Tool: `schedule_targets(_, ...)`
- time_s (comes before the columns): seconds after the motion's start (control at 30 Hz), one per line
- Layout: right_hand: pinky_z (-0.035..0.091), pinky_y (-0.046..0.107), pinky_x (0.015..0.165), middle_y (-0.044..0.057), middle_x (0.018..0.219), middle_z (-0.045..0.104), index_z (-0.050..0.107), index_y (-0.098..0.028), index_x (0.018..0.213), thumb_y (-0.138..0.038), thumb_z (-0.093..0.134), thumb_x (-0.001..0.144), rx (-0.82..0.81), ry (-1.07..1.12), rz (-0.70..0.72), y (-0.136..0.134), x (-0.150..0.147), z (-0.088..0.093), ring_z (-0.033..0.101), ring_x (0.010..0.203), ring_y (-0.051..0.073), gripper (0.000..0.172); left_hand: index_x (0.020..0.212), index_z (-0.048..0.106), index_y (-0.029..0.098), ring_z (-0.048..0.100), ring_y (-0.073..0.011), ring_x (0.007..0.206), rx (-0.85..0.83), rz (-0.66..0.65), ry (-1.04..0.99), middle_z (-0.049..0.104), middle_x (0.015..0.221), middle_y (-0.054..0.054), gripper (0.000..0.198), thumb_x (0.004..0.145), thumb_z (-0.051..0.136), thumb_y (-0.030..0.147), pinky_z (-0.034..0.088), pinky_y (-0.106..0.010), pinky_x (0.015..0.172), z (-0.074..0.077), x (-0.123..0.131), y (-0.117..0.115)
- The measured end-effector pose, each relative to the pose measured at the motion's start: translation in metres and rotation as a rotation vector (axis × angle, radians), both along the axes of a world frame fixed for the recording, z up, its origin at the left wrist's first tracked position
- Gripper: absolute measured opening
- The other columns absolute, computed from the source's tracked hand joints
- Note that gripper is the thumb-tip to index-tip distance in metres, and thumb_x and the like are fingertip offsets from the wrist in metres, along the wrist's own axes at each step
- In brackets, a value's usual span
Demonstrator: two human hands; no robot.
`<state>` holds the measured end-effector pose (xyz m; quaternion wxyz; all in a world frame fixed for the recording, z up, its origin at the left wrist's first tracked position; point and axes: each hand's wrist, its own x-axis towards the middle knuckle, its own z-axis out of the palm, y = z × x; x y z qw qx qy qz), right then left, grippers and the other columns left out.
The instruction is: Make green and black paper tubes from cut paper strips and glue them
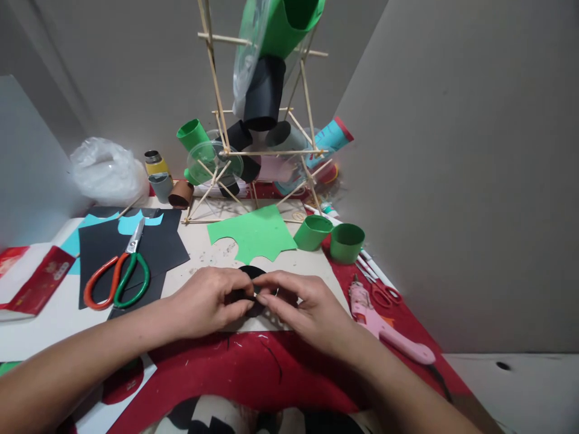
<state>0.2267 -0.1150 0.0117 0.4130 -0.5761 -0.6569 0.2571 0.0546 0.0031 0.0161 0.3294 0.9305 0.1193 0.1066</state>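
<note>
My left hand (221,299) and my right hand (298,301) meet at the front edge of a pale board (185,289). Thumbs and forefingers of both pinch a small piece of black paper (252,271), curved like a ring or strip; the fingers hide much of it. Just beyond lies a green paper sheet (257,232) with rounded bites cut from its near edge. Two green paper cups (313,233) stand right of the sheet. Scissors with one orange and one green handle (132,271) rest on black paper (169,256) to the left.
A wooden stick frame (271,154) with clear discs and paper cups rises at the back. A pink glue gun (384,331) and red-handled scissors (384,295) lie at right. A plastic bag (108,172), a yellow bottle (157,163) and a red packet (36,280) are at left.
</note>
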Motion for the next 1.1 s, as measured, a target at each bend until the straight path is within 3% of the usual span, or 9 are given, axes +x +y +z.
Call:
schedule_targets(0.17,0.044,0.020,0.058,-0.001,0.076,0.068,0.065,-0.020,0.102,-0.018,0.057,0.089,-0.047,0.098,-0.045,-0.003,0.000,-0.003,0.059,0.063,0.010,0.015,0.092,0.054,0.020,0.051,-0.0091,0.054,-0.068,0.071,-0.010,0.058,0.066,0.006,0.010,0.084,0.060,0.020,0.036,-0.020,0.054,-0.003,0.000,-0.007)
schedule_targets(0.37,0.039,0.020,0.048,-0.002,0.073,0.065,0.064,-0.020,0.101,-0.023,0.056,0.089,-0.132,0.197,-0.077,-0.005,0.000,-0.006,0.050,0.050,0.009,0.014,0.093,0.052,0.021,0.052,-0.0088,0.053,-0.070,0.051,-0.034,0.058,0.071,0.004,0.009,0.086,0.054,0.016,0.038,-0.020,0.053,-0.007,0.002,-0.012)
schedule_targets(0.47,0.040,0.020,0.049,-0.003,0.071,0.065,0.064,-0.020,0.100,-0.021,0.056,0.090,-0.150,0.186,-0.060,-0.008,0.001,-0.003,0.051,0.051,0.009,0.014,0.096,0.052,0.020,0.056,-0.0100,0.059,-0.009,0.021,-0.084,0.061,0.076,0.001,0.009,0.088,0.053,0.016,0.040,-0.020,0.055,-0.009,0.002,-0.012)
schedule_targets(0.63,0.046,0.021,0.061,0.001,0.083,0.070,0.065,-0.019,0.101,-0.019,0.061,0.088,0.044,-0.007,-0.054,-0.017,0.002,0.000,0.061,0.066,0.012,0.014,0.096,0.052,0.019,0.060,-0.0131,0.066,0.193,-0.066,-0.222,0.066,0.078,-0.003,0.006,0.091,0.051,0.014,0.043,-0.023,0.061,-0.012,0.000,-0.014)
schedule_targets(0.77,0.049,0.024,0.071,0.006,0.092,0.072,0.065,-0.017,0.104,-0.014,0.056,0.090,0.204,-0.137,0.000,-0.020,0.005,0.000,0.066,0.079,0.015,0.017,0.099,0.053,0.019,0.062,-0.0136,0.069,0.221,-0.065,-0.263,0.068,0.080,-0.003,0.009,0.091,0.052,0.014,0.044,-0.023,0.063,-0.010,-0.001,-0.017)
schedule_targets(0.97,0.049,0.022,0.063,0.001,0.075,0.070,0.071,-0.021,0.086,-0.015,0.058,0.088,0.087,0.002,0.032,-0.020,0.017,0.015,0.063,0.066,0.013,0.014,0.112,0.057,0.017,0.059,-0.0113,0.065,0.025,-0.090,-0.184,0.068,0.094,-0.007,0.025,0.089,0.059,0.026,0.046,-0.022,0.061,0.010,-0.001,-0.009)
schedule_targets(1.1,0.046,0.019,0.050,-0.002,0.061,0.063,0.071,-0.019,0.078,-0.021,0.064,0.084,-0.148,0.248,0.085,-0.018,0.021,0.025,0.057,0.051,0.010,0.010,0.091,0.066,0.014,0.059,-0.0134,0.072,-0.216,-0.199,-0.045,0.067,0.085,-0.007,0.015,0.089,0.060,0.028,0.046,-0.023,0.067,0.022,-0.002,0.001)
